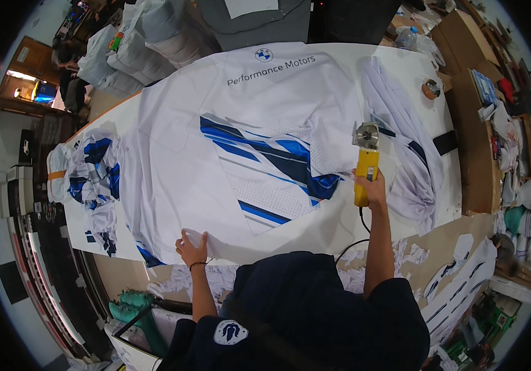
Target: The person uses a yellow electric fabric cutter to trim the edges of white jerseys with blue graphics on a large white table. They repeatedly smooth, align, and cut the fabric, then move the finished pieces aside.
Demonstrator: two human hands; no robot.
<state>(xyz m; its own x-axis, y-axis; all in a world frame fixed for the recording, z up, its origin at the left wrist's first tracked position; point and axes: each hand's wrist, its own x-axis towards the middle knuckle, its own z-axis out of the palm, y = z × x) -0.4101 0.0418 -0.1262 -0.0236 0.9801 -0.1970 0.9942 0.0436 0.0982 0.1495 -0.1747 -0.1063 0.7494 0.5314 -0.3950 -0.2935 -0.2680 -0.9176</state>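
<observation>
A large white printed fabric sheet [169,167] with blue, navy and grey stripes and dark lettering lies spread over the white table [318,238]. My left hand [191,248] rests near the fabric's front edge, its fingers apart and nothing in them. In my right hand [374,187] is a yellow electric rotary cutter [368,162], gripped by its body with the round blade head pointing away from me. The cutter is at the sheet's right side, and a black cord [362,217] trails from its lower end. To its right lies a long bunched white fabric piece [401,161] with navy trim.
Crumpled blue and white fabric [95,170] lies at the table's left end. A tape roll [430,88] and a black flat object [445,143] sit near the right edge. White bundles [173,31] stand behind, cardboard boxes [480,142] at right. Fabric scraps [411,253] litter the floor.
</observation>
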